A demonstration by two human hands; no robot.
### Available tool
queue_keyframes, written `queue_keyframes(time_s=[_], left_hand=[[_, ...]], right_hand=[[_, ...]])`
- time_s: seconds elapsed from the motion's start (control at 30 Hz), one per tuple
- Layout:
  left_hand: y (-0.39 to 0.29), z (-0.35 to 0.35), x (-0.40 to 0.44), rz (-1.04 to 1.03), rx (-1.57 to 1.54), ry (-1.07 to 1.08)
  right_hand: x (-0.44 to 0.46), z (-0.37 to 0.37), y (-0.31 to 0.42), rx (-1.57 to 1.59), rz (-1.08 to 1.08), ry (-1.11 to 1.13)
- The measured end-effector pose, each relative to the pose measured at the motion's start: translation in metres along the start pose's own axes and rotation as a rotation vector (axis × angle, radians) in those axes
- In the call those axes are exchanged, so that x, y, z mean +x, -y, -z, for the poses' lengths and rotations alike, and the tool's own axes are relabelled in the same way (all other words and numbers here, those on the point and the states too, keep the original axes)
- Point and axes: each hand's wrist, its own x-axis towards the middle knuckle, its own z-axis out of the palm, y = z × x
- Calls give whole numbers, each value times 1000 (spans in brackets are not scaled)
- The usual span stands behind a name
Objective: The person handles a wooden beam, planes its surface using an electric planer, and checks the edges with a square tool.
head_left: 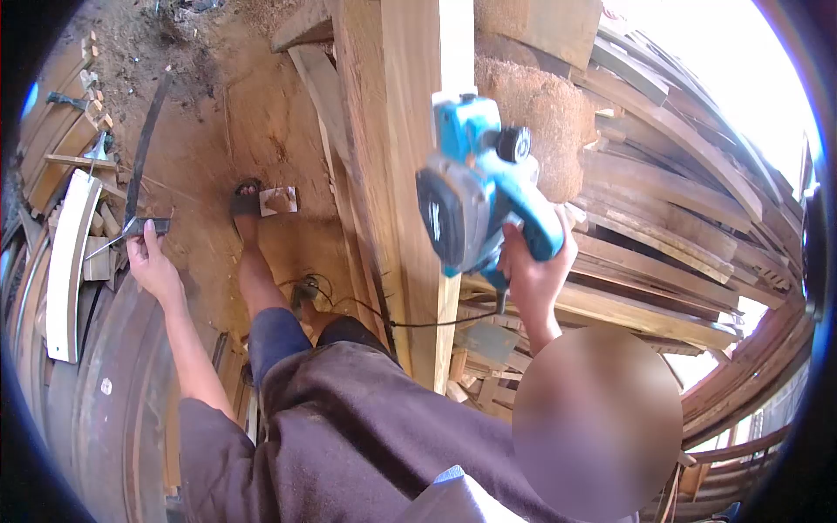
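My right hand (534,266) is wrapped round the rear handle of a blue electric planer (475,187), which is held up over a long wooden beam (397,139). Its dark cord (436,323) runs left across the beam towards my feet. Out to the left, my left hand (155,266) has its thumb pressed on a small dark block (150,227). Thin light strips or wires stick out around that block; its kind is too small to make out. A long dark strip (148,139) stretches away just beyond it.
Stacked planks (671,218) fill the right side, beside a heap of sawdust (545,122). A white board (74,261) and curved timber (105,401) lie at the left. A picture card (279,200) lies on the dirt floor by my sandalled foot (247,199).
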Motion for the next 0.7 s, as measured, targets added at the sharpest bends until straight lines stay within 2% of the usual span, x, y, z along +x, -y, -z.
queue_keyframes(time_s=[0.23,0.37,0.43,0.5,0.63,0.7], left_hand=[[-10,4,25,7,-49,-60],[-23,-11,38,-31,-80,-76],[-32,-24,46,-45,-15,-63],[-51,-40,47,-71,-3,-58],[-74,-67,53,-160,-131,40],[-83,-76,51,-191,-172,55]], right_hand=[[114,-45,84,8,121,-35],[184,-78,137,-24,337,-46],[241,-83,142,141,322,27],[295,-101,152,96,465,4],[294,-97,168,204,326,116],[273,-80,147,270,136,194]])
